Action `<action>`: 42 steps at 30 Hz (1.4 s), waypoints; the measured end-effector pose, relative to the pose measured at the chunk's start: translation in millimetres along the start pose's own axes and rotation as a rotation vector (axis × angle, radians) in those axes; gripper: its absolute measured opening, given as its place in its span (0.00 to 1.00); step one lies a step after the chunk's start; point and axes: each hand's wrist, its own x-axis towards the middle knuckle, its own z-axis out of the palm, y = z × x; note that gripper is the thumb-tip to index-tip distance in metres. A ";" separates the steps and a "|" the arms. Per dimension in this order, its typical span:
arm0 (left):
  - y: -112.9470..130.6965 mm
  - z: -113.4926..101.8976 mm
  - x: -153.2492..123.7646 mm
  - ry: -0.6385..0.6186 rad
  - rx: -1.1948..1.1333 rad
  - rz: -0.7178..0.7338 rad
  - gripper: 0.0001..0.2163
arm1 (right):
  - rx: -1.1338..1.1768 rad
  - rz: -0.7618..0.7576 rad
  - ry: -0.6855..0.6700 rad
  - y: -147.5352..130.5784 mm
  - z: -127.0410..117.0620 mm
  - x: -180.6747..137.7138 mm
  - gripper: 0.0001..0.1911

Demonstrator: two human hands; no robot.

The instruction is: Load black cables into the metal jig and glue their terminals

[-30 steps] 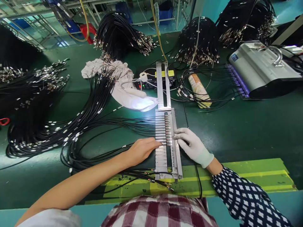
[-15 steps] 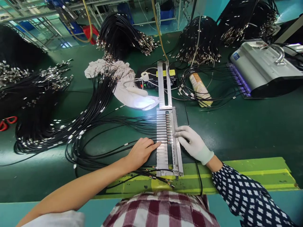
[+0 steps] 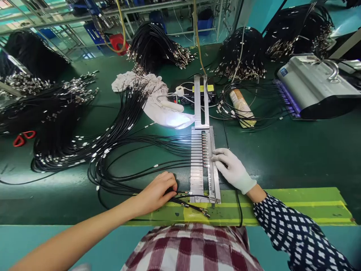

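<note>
My bare left hand (image 3: pixel 160 191) is low on the left of a slotted metal jig (image 3: pixel 196 182), fingers curled over a bunch of loose black cables (image 3: pixel 194 207); its fingertips close on a cable near its metal end. Across the jig's upper slots lies a row of black cables (image 3: pixel 180 162), their metal connectors (image 3: pixel 205 148) lined up along the inner channel. The lower slots hold no cables, except near the bottom edge. My right hand (image 3: pixel 234 171), in a white glove, has its fingertips closed on the jig's right-hand rail.
A lit white lamp (image 3: pixel 177 119) on a cloth shines beside the jig. Behind it stand a black control box (image 3: pixel 183 99) and a wrapped bottle (image 3: pixel 242 107). A silver machine (image 3: pixel 316 88) glows purple at right. Cable bundles (image 3: pixel 70 146) and red-handled scissors (image 3: pixel 24 138) lie left.
My left hand has left the cable in the jig and moved down and left to the loose cable ends. The right hand stays at the rail. The view has shifted slightly.
</note>
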 end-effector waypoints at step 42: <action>-9.2 17.2 59.2 0.402 0.447 0.395 0.16 | 0.098 0.039 0.004 -3.7 -3.8 5.7 0.11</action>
